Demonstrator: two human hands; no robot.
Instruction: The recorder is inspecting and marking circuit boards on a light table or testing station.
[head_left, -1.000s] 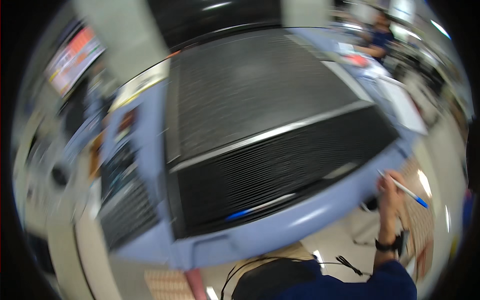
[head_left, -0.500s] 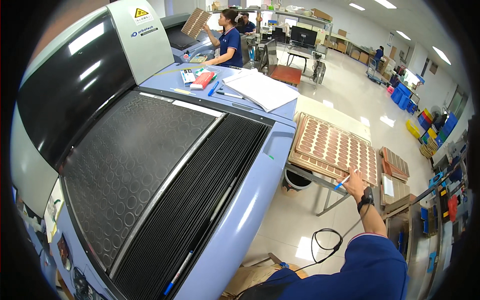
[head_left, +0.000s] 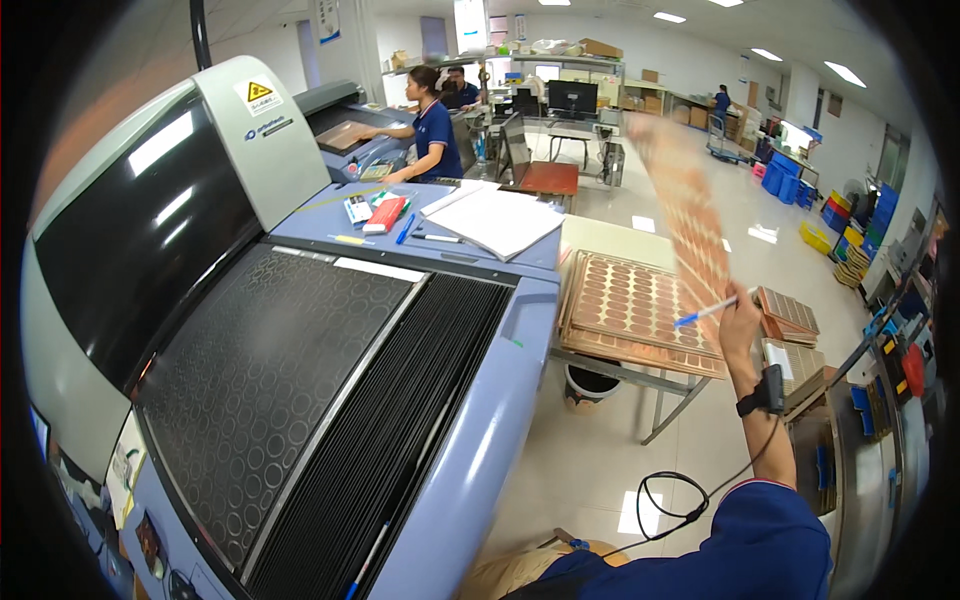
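My right hand (head_left: 738,325) grips the near edge of a thin panel (head_left: 690,215) with rows of copper-coloured circles. The panel stands steeply tilted above a table and is smeared by motion. A white pen with a blue end (head_left: 706,309) also sits in this hand, crossing the panel. Just left of the hand lies a stack of similar panels (head_left: 628,305), rows of round copper spots on its top one. Left of that is a large blue-grey machine (head_left: 485,405) with a dark flat bed (head_left: 270,370) marked with circles. My left hand is out of view.
Black pleated bellows (head_left: 385,420) run beside the bed, with a pen lying along them. Papers (head_left: 495,218), pens and a red box (head_left: 386,215) rest on the machine's top. A black bin (head_left: 592,385) stands under the table. A cable (head_left: 690,515) loops near my arm. A co-worker (head_left: 432,135) stands beyond.
My right hand has raised the top panel off the stack into a steep tilt, the pen still in its fingers. The co-worker's panel has come down onto the far machine. The view has shifted slightly.
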